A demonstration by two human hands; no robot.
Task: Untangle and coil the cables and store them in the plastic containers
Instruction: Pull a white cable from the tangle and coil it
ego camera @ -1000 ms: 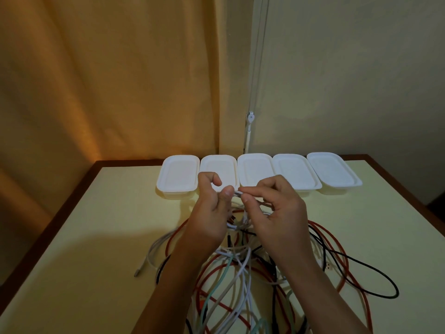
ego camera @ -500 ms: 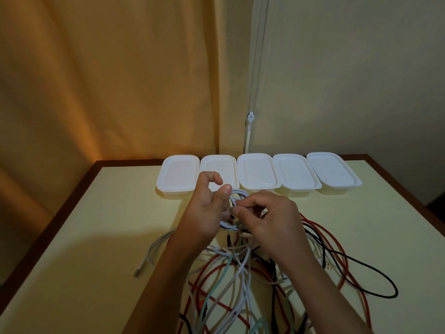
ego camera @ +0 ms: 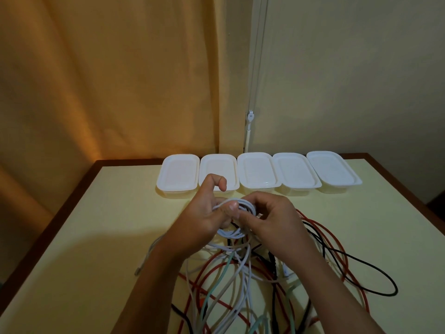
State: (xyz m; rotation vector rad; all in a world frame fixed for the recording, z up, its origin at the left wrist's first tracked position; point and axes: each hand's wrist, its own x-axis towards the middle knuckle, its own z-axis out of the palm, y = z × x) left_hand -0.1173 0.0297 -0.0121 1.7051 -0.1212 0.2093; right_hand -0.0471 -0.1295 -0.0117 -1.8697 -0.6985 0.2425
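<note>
A small coil of white cable [ego camera: 234, 233] hangs between my hands above the table. My left hand [ego camera: 208, 214] pinches the coil with thumb against fingers, index finger raised. My right hand [ego camera: 272, 220] grips the coil's right side. Its loose tail runs down into a tangle of red, white, green and black cables [ego camera: 240, 285] on the table under my forearms. Several white lidded plastic containers [ego camera: 256, 173] stand in a row at the table's far edge, all closed.
The pale yellow table [ego camera: 96, 237] has a dark brown rim. A black cable loop [ego camera: 375, 280] and red cable loops [ego camera: 337, 247] spread to the right. A grey cable end [ego camera: 142, 266] lies left. An orange curtain and a wall stand behind.
My hands have come lower and nearer to me. The white cable now forms a visible multi-turn coil between them, where before only a short strand was pinched.
</note>
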